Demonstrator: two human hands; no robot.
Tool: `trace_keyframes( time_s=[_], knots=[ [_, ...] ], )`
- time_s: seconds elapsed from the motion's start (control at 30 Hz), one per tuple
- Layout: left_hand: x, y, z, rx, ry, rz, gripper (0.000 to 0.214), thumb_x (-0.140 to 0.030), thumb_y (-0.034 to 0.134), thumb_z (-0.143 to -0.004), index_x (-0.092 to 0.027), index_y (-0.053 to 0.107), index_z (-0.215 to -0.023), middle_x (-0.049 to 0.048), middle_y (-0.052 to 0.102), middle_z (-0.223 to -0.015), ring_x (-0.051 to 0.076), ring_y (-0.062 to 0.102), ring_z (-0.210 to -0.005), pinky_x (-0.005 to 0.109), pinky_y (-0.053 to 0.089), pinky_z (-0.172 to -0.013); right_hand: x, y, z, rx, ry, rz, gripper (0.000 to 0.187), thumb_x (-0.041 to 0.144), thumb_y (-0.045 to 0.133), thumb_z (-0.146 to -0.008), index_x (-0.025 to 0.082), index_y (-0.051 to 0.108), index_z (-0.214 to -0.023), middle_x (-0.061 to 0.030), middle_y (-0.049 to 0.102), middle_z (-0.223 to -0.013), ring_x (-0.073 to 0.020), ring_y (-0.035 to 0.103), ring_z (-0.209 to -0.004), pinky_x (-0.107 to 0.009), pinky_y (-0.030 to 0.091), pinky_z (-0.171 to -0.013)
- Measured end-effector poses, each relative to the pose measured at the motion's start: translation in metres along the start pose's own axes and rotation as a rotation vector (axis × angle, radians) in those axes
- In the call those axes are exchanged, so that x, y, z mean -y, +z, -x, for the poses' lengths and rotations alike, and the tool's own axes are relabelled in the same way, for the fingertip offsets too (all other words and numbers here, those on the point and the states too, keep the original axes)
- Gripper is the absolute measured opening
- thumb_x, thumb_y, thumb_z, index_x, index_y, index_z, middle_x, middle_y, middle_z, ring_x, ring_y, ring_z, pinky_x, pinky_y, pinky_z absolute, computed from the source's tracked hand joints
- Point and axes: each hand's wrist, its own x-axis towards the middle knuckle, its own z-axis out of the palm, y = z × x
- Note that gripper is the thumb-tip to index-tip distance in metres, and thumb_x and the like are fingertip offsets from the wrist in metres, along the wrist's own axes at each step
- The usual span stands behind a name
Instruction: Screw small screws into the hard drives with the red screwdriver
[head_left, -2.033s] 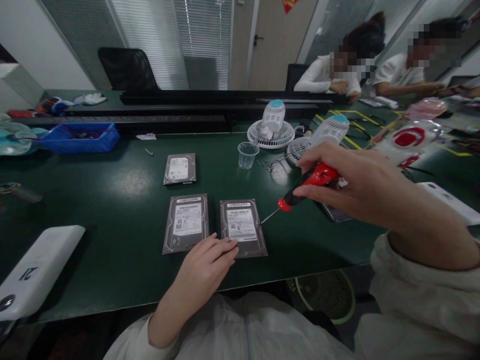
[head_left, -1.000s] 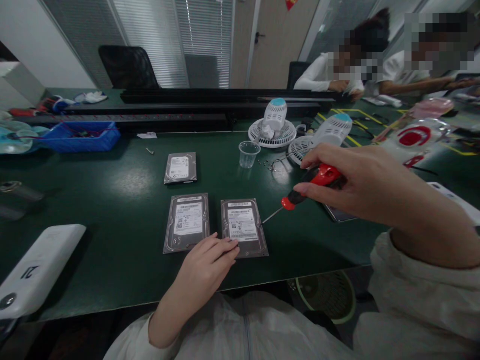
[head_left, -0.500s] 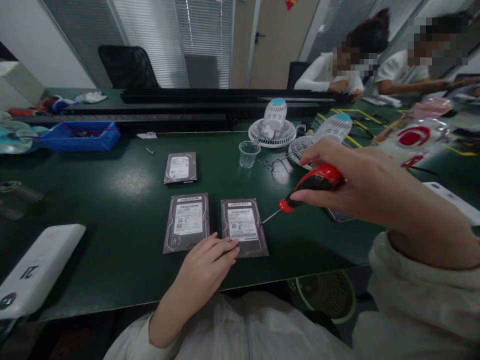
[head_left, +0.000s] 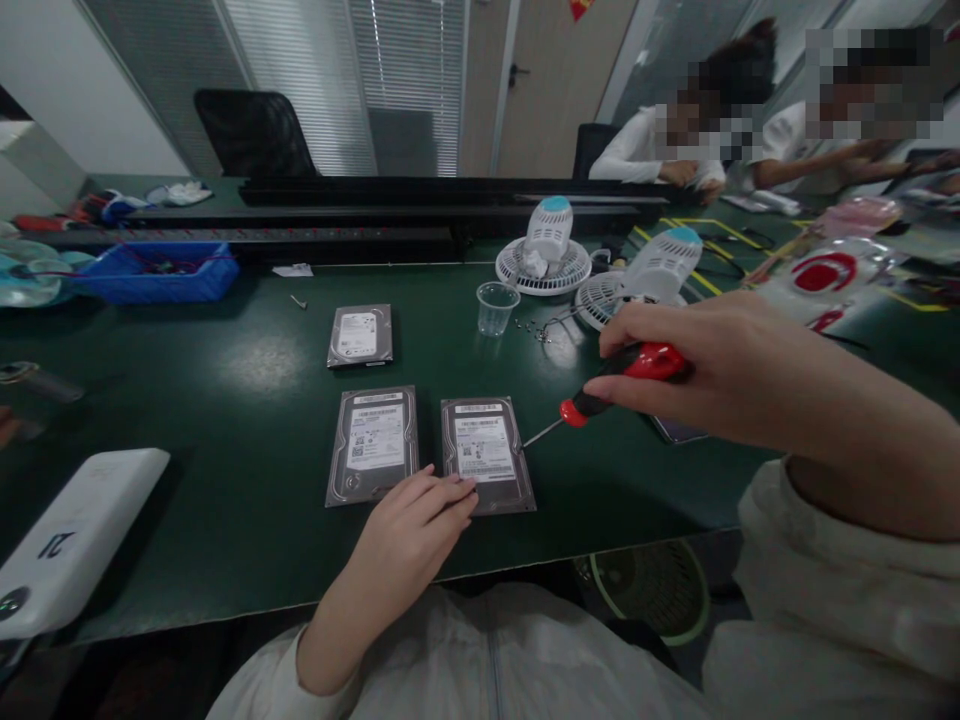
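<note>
At three o'clock on a rectangular grey metal hard drive (head_left: 484, 448) sits a red-and-black-handled screwdriver (head_left: 591, 402), gripped by the right hand (head_left: 716, 365); left hand (head_left: 416, 525) flat, gripping nothing; cover (head_left: 496, 497) still on, work judged unfinished.

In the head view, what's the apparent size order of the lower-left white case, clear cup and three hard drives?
1. White case
2. Left near drive and right near drive: too alike to rank
3. Far drive
4. Clear cup

I see a red-and-black screwdriver (head_left: 579, 410) slanting down leftward, its tip at the right side of a grey hard drive (head_left: 481, 445), which lies flat, label up, on the near part of the desk (head_left: 225, 480).
</note>
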Motion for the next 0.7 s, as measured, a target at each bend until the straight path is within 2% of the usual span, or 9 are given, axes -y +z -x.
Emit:
trace_keyframes(
  time_s=[0.07,0.1,0.2,0.3,0.4,0.47,0.57,0.63,0.7],
  knots=[
    [0.0000,-0.0001,-0.0002,0.001,0.004,-0.003,0.021,-0.013,0.056,-0.109,-0.013,0.074,-0.119,0.0113,0.083,-0.119,0.026,0.081,-0.104,0.052,0.069,-0.100,-0.0022,0.0028,-0.0027,-0.013,0.021,0.041,0.030,0.055,0.059,-0.098,0.025,0.057,-0.090,0.0016,0.052,-0.059,-0.0191,0.048,-0.054,-0.033,0.028,-0.057],
    [0.0000,-0.0002,-0.0002,0.001,0.005,-0.004,0.021,-0.013,0.056,-0.109,-0.013,0.074,-0.119,0.0113,0.083,-0.119,0.026,0.081,-0.103,0.052,0.069,-0.100,-0.0036,0.0036,-0.0037,-0.006,0.028,0.031,0.030,0.054,0.060,-0.097,0.024,0.058,-0.093,0.0002,0.057,-0.065,-0.0193,0.051,-0.057,-0.033,0.030,-0.058],
    [0.0000,-0.0004,0.0001,-0.003,0.006,-0.004,0.021,-0.013,0.056,-0.109,-0.013,0.074,-0.119,0.0115,0.083,-0.118,0.027,0.081,-0.102,0.053,0.069,-0.099,-0.0074,0.0038,-0.0040,0.004,-0.004,-0.057,0.032,0.046,0.063,-0.093,0.020,0.058,-0.110,-0.0081,0.069,-0.095,-0.0228,0.063,-0.076,-0.036,0.044,-0.068],
    [0.0003,-0.0001,0.0008,0.003,-0.001,-0.004,0.021,-0.013,0.057,-0.108,-0.014,0.074,-0.119,0.0113,0.083,-0.119,0.026,0.081,-0.102,0.053,0.069,-0.100,-0.0084,0.0017,-0.0023,0.015,-0.077,-0.137,0.041,0.035,0.062,-0.089,0.018,0.053,-0.125,-0.0135,0.069,-0.115,-0.0263,0.067,-0.095,-0.038,0.052,-0.077],
    [0.0005,0.0003,0.0016,0.004,-0.005,0.000,0.021,-0.013,0.058,-0.107,-0.015,0.074,-0.120,0.0113,0.083,-0.119,0.026,0.080,-0.104,0.053,0.069,-0.101,-0.0058,0.0003,-0.0020,0.022,-0.108,-0.202,0.032,0.030,0.061,-0.090,0.020,0.053,-0.119,-0.0091,0.068,-0.107,-0.0222,0.066,-0.087,-0.034,0.052,-0.072],
    [0.0006,0.0006,0.0020,0.002,-0.004,0.007,0.022,-0.012,0.059,-0.106,-0.015,0.075,-0.121,0.0115,0.083,-0.120,0.026,0.080,-0.105,0.053,0.068,-0.101,-0.0035,0.0012,-0.0035,-0.033,-0.096,-0.172,0.026,0.033,0.065,-0.092,0.022,0.053,-0.112,-0.0047,0.067,-0.097,-0.0191,0.064,-0.077,-0.033,0.048,-0.068],
    [0.0005,0.0008,0.0023,0.000,-0.004,0.011,0.021,-0.012,0.059,-0.106,-0.014,0.075,-0.120,0.0115,0.083,-0.120,0.026,0.080,-0.105,0.052,0.068,-0.102,-0.0026,0.0055,-0.0068,-0.127,-0.047,0.001,0.030,0.045,0.069,-0.094,0.022,0.054,-0.108,-0.0024,0.066,-0.087,-0.0197,0.061,-0.070,-0.033,0.039,-0.066],
    [0.0003,0.0009,0.0023,-0.001,-0.006,0.008,0.021,-0.013,0.059,-0.107,-0.015,0.075,-0.120,0.0108,0.083,-0.120,0.026,0.080,-0.105,0.052,0.068,-0.102,-0.0036,0.0087,-0.0081,-0.116,-0.027,0.068,0.033,0.053,0.066,-0.096,0.023,0.056,-0.107,-0.0024,0.066,-0.082,-0.0216,0.060,-0.067,-0.033,0.035,-0.064],
    [0.0001,0.0009,0.0021,-0.004,-0.006,0.006,0.021,-0.013,0.059,-0.107,-0.015,0.075,-0.120,0.0106,0.083,-0.120,0.026,0.080,-0.105,0.052,0.068,-0.102,-0.0048,0.0102,-0.0077,-0.083,-0.015,0.038,0.036,0.057,0.064,-0.096,0.024,0.057,-0.108,-0.0037,0.068,-0.086,-0.0238,0.063,-0.071,-0.034,0.038,-0.064]
  ],
)
